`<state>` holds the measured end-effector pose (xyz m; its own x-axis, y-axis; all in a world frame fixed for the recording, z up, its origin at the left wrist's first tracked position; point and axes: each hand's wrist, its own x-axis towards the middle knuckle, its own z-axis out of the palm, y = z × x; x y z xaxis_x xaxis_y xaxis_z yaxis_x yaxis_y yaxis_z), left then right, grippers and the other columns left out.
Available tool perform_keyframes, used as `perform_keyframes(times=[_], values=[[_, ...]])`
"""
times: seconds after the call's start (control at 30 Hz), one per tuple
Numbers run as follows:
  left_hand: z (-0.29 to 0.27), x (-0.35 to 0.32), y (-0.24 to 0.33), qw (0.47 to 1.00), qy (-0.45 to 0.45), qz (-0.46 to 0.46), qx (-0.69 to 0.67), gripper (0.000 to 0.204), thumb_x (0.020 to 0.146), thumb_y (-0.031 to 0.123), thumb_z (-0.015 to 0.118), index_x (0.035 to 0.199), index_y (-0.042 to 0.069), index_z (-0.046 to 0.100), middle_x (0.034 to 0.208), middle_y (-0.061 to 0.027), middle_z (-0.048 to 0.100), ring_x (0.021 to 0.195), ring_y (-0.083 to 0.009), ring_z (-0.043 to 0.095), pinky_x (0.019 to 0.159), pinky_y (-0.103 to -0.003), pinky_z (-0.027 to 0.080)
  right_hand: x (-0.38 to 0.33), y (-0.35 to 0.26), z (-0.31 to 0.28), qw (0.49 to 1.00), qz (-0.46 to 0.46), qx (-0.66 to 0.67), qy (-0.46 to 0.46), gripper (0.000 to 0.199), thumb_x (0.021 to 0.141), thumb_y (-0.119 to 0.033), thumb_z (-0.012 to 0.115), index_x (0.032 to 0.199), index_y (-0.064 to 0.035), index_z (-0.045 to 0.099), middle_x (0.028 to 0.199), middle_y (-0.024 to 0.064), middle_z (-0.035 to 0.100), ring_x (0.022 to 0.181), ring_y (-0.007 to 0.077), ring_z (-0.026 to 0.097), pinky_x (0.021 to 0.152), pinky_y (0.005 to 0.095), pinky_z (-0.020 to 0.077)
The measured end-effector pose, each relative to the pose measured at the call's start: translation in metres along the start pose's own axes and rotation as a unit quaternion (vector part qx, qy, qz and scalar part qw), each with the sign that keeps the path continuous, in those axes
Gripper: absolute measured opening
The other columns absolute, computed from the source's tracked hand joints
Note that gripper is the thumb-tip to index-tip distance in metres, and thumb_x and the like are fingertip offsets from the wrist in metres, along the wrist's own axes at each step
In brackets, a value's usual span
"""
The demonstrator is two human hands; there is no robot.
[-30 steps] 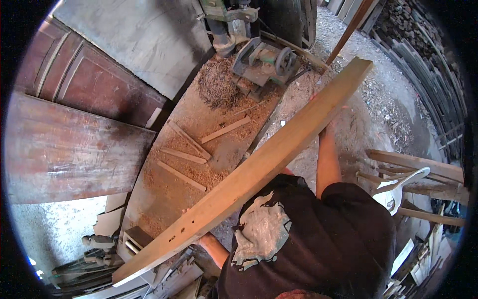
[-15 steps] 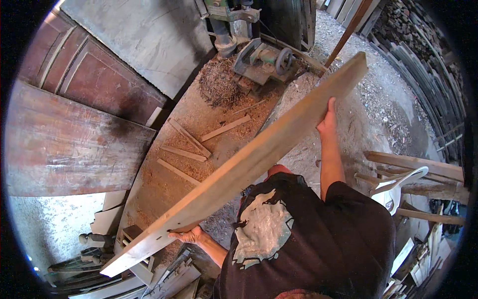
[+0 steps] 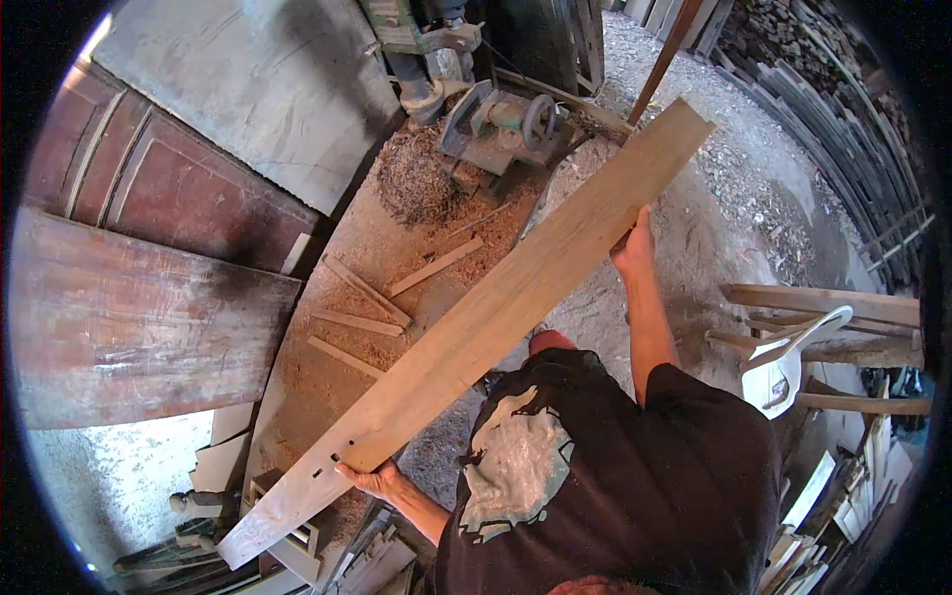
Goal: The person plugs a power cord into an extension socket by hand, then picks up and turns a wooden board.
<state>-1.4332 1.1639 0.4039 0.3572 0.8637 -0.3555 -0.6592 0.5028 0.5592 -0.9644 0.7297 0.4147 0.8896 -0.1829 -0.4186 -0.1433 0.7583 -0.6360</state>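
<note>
A long wooden plank point(image 3: 496, 307) runs slantwise in front of me, from the lower left up to the upper right, held off the floor. Its broad face is turned toward me, with a few small dark holes near the lower left end. My left hand point(image 3: 369, 480) grips the near edge close to those holes, thumb over the face and the fingers hidden underneath. Farther up the same edge, my right hand point(image 3: 635, 248) is wrapped round the board, its fingers partly hidden behind the wood.
A green machine with a vise point(image 3: 506, 124) and handwheel stands ahead beside a heap of shavings point(image 3: 416, 177). Thin wood strips point(image 3: 436, 266) lie on the floor. Large panels point(image 3: 149, 317) lean at left. A white chair point(image 3: 778, 377) and timber beams point(image 3: 823, 303) are at right.
The plank has rolled in my hands, so its broad face now shows where mostly its edge did. It has also shifted slightly in view. Both hands keep their hold.
</note>
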Motion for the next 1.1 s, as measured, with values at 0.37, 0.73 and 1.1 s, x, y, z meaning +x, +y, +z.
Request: perform_keyframes(times=[0.37, 0.73, 1.1], values=[[0.004, -0.003, -0.001, 0.999, 0.045, -0.001, 0.025, 0.050, 0.077, 0.047, 0.073, 0.110, 0.010, 0.063, 0.110, -0.0086, 0.067, 0.102, -0.0305, 0.063, 0.090, -0.057, 0.050, -0.010, 0.000, 0.004, 0.999, 0.004, -0.043, 0.017, 0.055, 0.098, -0.048, 0.045, 0.133, -0.0060, 0.046, 0.131, 0.0075, 0.055, 0.116, 0.0228, 0.055, 0.096, 0.0380, 0.0465], [0.005, 0.005, 0.001, 1.000, 0.019, 0.009, -0.007, 0.048, 0.078, 0.045, 0.074, 0.110, 0.010, 0.064, 0.111, -0.0089, 0.067, 0.102, -0.0296, 0.063, 0.090, -0.056, 0.050, -0.011, -0.004, 0.031, 0.998, 0.002, -0.055, -0.012, 0.061, 0.095, -0.048, 0.052, 0.136, -0.0046, 0.043, 0.134, 0.0078, 0.052, 0.118, 0.0229, 0.053, 0.098, 0.0380, 0.0445], [0.013, -0.002, 0.010, 0.993, 0.064, 0.092, -0.036, 0.063, 0.075, 0.052, 0.073, 0.118, 0.007, 0.058, 0.118, -0.0109, 0.063, 0.108, -0.0318, 0.059, 0.093, -0.056, 0.048, -0.027, -0.004, 0.069, 0.997, 0.018, -0.016, -0.079, 0.055, 0.098, -0.046, 0.046, 0.137, -0.0064, 0.044, 0.136, 0.0065, 0.052, 0.121, 0.0230, 0.051, 0.103, 0.0387, 0.0395]])
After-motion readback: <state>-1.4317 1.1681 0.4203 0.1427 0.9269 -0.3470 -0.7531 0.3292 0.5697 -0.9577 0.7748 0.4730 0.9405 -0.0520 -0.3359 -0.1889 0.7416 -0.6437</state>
